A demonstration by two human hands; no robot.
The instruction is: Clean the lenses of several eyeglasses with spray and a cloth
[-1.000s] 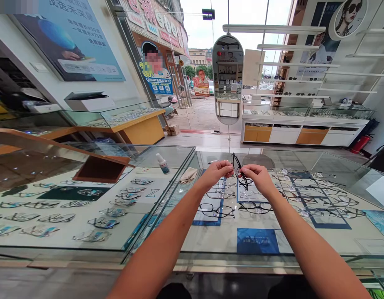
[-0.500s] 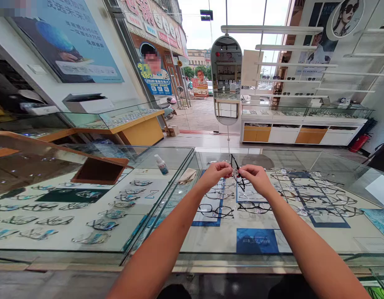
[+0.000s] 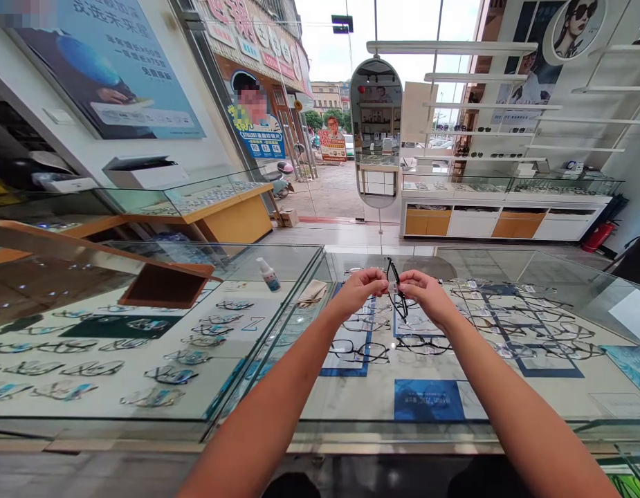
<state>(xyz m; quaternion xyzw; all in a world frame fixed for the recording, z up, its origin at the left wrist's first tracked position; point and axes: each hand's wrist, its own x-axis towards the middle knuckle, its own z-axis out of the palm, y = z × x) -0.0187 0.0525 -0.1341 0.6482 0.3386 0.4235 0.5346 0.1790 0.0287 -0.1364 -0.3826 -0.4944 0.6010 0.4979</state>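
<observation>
Between both hands, above the glass display case (image 3: pixel 351 430), is a pair of dark-framed eyeglasses (image 3: pixel 403 307) turned on end. My left hand (image 3: pixel 365 289) pinches the glasses from the left side, fingertips closed. From the right, my right hand (image 3: pixel 422 290) grips the same frame, its fingers curled. Which part of the frame each hand holds is partly hidden by the fingers. Under the glass below lie rows of eyeglasses, among them a black-rimmed pair (image 3: pixel 422 345) and another dark pair (image 3: pixel 360 352).
A white spray bottle (image 3: pixel 268 274) and a beige cloth (image 3: pixel 312 293) sit left of my hands. A tilted wood-framed mirror (image 3: pixel 91 277) stands at far left. Inside the case lies a blue card (image 3: pixel 428 400). An oval mirror (image 3: pixel 378 131) rises beyond the counter.
The eyeglasses have turned in my hands and now appear narrower, more edge-on. My right hand's fingers have shifted slightly on the frame; the left stays nearly still.
</observation>
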